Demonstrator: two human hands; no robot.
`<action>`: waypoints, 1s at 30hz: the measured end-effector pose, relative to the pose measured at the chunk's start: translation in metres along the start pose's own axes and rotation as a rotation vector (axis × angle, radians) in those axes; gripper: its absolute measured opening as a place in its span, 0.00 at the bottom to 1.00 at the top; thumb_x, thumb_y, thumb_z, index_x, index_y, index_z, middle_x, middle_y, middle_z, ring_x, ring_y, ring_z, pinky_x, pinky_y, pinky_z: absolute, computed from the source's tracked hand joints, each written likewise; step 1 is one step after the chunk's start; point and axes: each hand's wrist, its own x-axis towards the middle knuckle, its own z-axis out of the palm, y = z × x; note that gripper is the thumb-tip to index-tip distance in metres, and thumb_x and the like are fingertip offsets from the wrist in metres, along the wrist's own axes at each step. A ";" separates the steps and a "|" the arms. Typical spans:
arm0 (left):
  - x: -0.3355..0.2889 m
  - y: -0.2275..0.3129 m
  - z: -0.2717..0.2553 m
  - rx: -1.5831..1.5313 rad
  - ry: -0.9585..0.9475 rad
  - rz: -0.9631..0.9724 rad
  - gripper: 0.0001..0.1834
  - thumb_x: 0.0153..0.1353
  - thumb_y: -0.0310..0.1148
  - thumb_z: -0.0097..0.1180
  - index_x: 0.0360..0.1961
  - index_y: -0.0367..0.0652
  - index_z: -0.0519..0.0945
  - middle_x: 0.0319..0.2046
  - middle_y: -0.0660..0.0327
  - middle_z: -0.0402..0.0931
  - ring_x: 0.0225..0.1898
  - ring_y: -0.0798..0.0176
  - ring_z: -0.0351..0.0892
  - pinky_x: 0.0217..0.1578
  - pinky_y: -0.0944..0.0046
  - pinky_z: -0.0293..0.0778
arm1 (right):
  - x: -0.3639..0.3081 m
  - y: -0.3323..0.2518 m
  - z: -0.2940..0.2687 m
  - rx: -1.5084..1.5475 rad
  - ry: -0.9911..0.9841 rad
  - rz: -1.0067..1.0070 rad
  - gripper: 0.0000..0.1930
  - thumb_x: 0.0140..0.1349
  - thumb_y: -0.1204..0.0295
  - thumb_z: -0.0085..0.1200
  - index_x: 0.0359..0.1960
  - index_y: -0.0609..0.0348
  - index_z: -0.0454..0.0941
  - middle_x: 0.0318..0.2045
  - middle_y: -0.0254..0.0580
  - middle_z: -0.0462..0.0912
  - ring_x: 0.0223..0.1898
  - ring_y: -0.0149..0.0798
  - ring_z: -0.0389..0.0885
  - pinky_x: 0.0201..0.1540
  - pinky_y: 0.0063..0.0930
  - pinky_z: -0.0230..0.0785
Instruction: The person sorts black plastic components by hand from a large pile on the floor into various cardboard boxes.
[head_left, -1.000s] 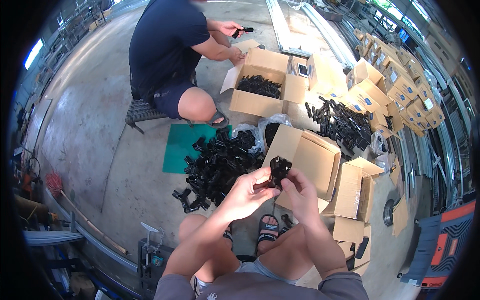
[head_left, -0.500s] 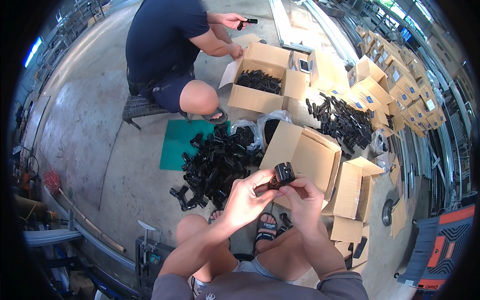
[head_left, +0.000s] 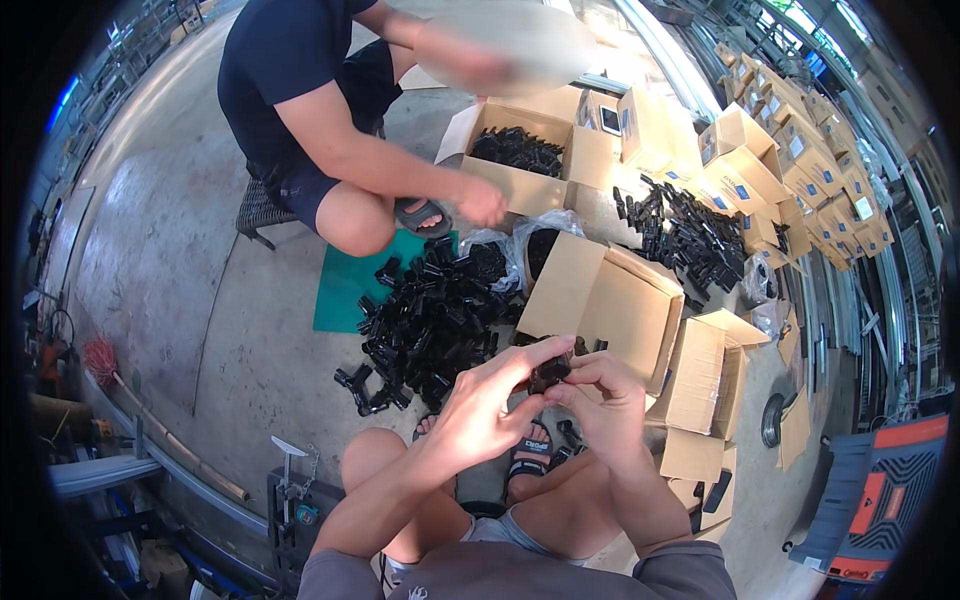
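Between my two hands, above my knees, I hold a small black plastic fitting (head_left: 549,374). My left hand (head_left: 492,396) grips it from the left with thumb and fingers, and my right hand (head_left: 605,400) pinches its right side. The fingers cover much of the part, so its full shape is hidden. Just beyond my left hand lies a heap of black fittings (head_left: 425,320), partly on a green mat (head_left: 338,285). Past my right hand stands an open cardboard box (head_left: 625,310) with its flaps spread.
A co-worker (head_left: 300,110) sits on a woven stool across from me, one hand reaching over plastic bags (head_left: 553,224). Beside them is a box of black parts (head_left: 520,190). More black pieces (head_left: 690,240) and stacked cartons (head_left: 800,150) are at right; a grey-and-red case (head_left: 880,500) stands lower right.
The fitting in my hands has been turned and sits slightly lower. The co-worker has leaned forward and brought one hand down toward the plastic bags by the heap.
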 end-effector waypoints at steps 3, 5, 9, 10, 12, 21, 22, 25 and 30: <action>-0.003 0.008 0.000 -0.317 0.057 -0.140 0.34 0.58 0.15 0.59 0.66 0.43 0.67 0.47 0.56 0.79 0.47 0.64 0.82 0.49 0.63 0.80 | 0.005 0.003 -0.004 -0.063 -0.030 -0.050 0.04 0.59 0.80 0.61 0.36 0.64 0.83 0.34 0.39 0.83 0.34 0.29 0.81 0.39 0.23 0.75; -0.010 0.001 -0.002 -0.468 0.158 -0.205 0.36 0.58 0.14 0.60 0.67 0.43 0.65 0.46 0.58 0.79 0.46 0.67 0.81 0.49 0.65 0.79 | 0.014 0.007 -0.010 -0.082 -0.002 -0.016 0.04 0.63 0.78 0.58 0.37 0.64 0.84 0.31 0.39 0.84 0.33 0.28 0.81 0.37 0.23 0.74; -0.008 0.002 -0.027 -0.717 0.405 -0.415 0.39 0.58 0.17 0.63 0.69 0.47 0.62 0.45 0.54 0.79 0.44 0.65 0.82 0.46 0.65 0.80 | 0.076 0.040 -0.036 -0.151 0.046 0.113 0.10 0.68 0.73 0.52 0.38 0.67 0.83 0.27 0.40 0.85 0.32 0.27 0.81 0.37 0.22 0.73; -0.005 0.001 -0.030 -0.760 0.478 -0.434 0.39 0.58 0.18 0.64 0.69 0.48 0.62 0.45 0.53 0.79 0.44 0.64 0.82 0.45 0.64 0.81 | 0.098 0.066 -0.044 -0.225 0.015 0.127 0.11 0.68 0.71 0.52 0.39 0.66 0.84 0.28 0.42 0.85 0.32 0.30 0.82 0.37 0.24 0.74; 0.000 -0.004 -0.032 -0.834 0.546 -0.471 0.38 0.60 0.20 0.62 0.69 0.49 0.60 0.45 0.51 0.79 0.44 0.60 0.82 0.45 0.60 0.81 | 0.144 0.129 -0.057 -0.482 -0.021 0.108 0.11 0.67 0.69 0.53 0.40 0.62 0.85 0.30 0.45 0.86 0.33 0.37 0.85 0.39 0.31 0.76; 0.007 -0.008 -0.014 -0.819 0.449 -0.492 0.41 0.60 0.22 0.63 0.71 0.48 0.57 0.48 0.53 0.77 0.46 0.62 0.80 0.46 0.61 0.79 | 0.271 0.312 -0.019 -1.437 -0.216 -0.339 0.05 0.56 0.72 0.56 0.32 0.53 0.83 0.33 0.46 0.83 0.38 0.51 0.83 0.42 0.47 0.74; 0.004 -0.010 -0.014 -0.794 0.452 -0.446 0.39 0.61 0.22 0.62 0.71 0.48 0.57 0.47 0.56 0.78 0.44 0.66 0.80 0.43 0.65 0.79 | 0.277 0.321 0.000 -1.444 -0.243 -0.250 0.05 0.56 0.72 0.54 0.30 0.54 0.83 0.33 0.46 0.82 0.38 0.50 0.82 0.42 0.47 0.74; 0.009 -0.012 -0.019 -0.716 0.445 -0.455 0.37 0.61 0.22 0.62 0.69 0.46 0.61 0.49 0.54 0.76 0.47 0.63 0.78 0.49 0.62 0.76 | 0.294 0.379 0.016 -1.527 -0.164 -0.274 0.11 0.60 0.69 0.48 0.28 0.51 0.85 0.36 0.43 0.87 0.46 0.47 0.82 0.52 0.51 0.68; 0.003 -0.037 -0.014 -0.772 0.375 -0.523 0.41 0.57 0.21 0.66 0.70 0.51 0.61 0.49 0.57 0.77 0.50 0.62 0.78 0.52 0.59 0.75 | 0.299 0.371 0.006 -1.512 -0.137 0.050 0.09 0.62 0.70 0.49 0.35 0.49 0.84 0.33 0.41 0.87 0.43 0.44 0.84 0.60 0.57 0.57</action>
